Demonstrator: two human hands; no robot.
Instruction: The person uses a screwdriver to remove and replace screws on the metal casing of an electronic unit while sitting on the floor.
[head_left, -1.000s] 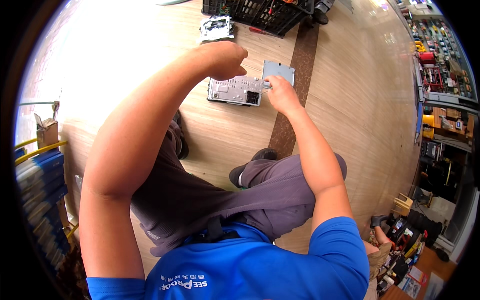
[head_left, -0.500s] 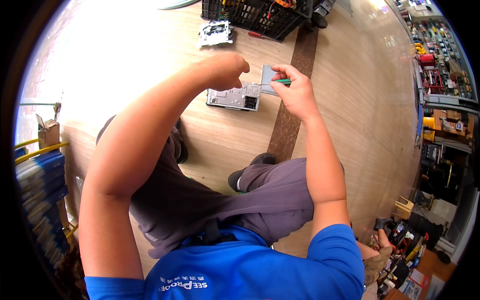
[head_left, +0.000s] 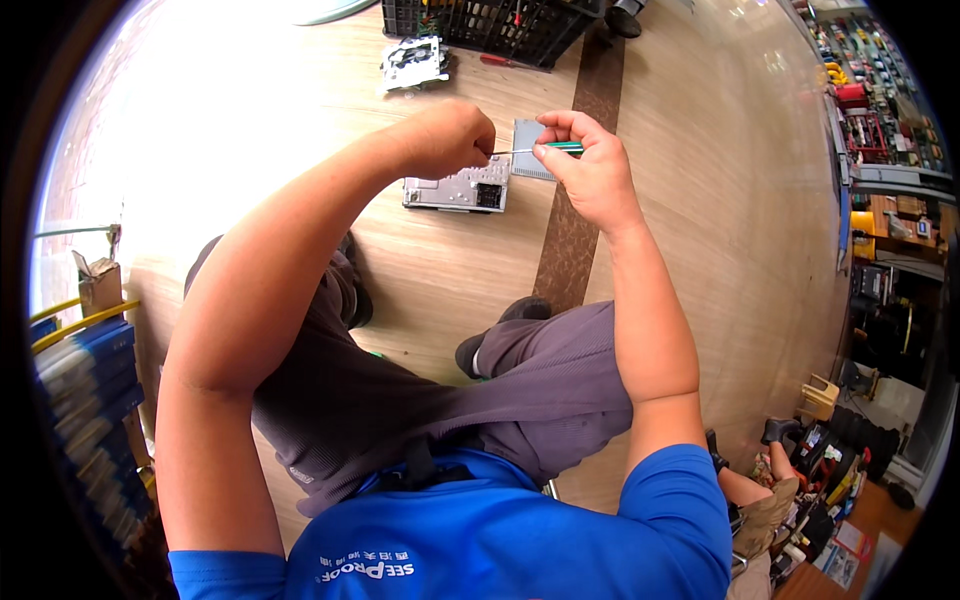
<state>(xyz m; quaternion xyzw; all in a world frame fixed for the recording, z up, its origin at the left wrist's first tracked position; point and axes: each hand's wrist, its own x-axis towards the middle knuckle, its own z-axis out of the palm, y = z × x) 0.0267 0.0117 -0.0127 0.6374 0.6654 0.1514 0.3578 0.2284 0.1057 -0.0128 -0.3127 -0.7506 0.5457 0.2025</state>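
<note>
The silver metal box (head_left: 450, 191) lies on the floor in front of the person, a dark socket (head_left: 490, 193) at the right end of its near face. To the right of the box, the right hand (head_left: 597, 180) pinches a green-handled screwdriver (head_left: 568, 147) between thumb and fingers, its shaft pointing left across the box's far right corner. The left hand (head_left: 455, 138) hangs over the far edge of the box, fingers curled in, their tips at the end of the shaft; whether they pinch it I cannot tell.

Half a second ago the shaft ended just short of the left fingers; now it meets them. A second ago the right hand was low at the box's right end, and the green handle could not be seen. The box itself has kept its place on the floor.

A grey metal plate (head_left: 530, 165) lies just beyond the box's far right corner, partly behind the screwdriver. Well beyond the box are a pale metal mechanism (head_left: 413, 65), a red-handled tool (head_left: 493, 60) and a black crate (head_left: 480, 30), placed as before.
</note>
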